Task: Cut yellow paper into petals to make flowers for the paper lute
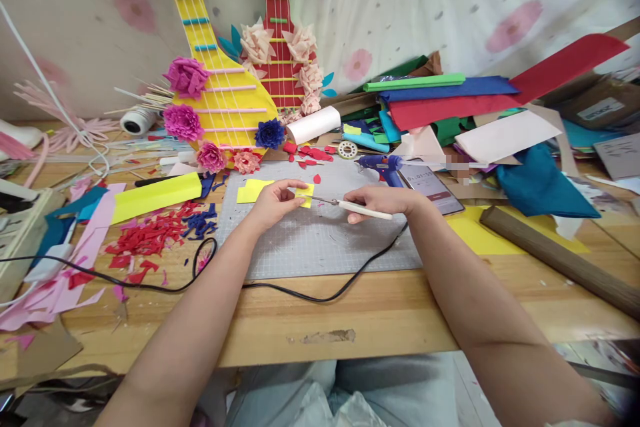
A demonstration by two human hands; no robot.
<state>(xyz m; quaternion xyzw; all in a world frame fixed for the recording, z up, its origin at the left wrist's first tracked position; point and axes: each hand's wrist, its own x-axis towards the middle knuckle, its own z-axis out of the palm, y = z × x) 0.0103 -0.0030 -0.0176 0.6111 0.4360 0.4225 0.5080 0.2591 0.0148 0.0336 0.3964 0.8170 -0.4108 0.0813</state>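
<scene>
On grey gridded cutting mat (pixel 320 247): small yellow paper piece (pixel 305 194), just left of white-handled metal tool (pixel 357 208). Behind mat: blue plastic glue gun (pixel 379 164). Left of mat: red paper scraps (pixel 150 237).

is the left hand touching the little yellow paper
Touching. The head view shows the left hand pinching the little yellow paper over the mat, while the right hand holds scissors.

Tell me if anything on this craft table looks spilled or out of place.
Red and blue paper scraps lie scattered left of the cutting mat, and a black cord trails across the mat's front right corner.
</scene>
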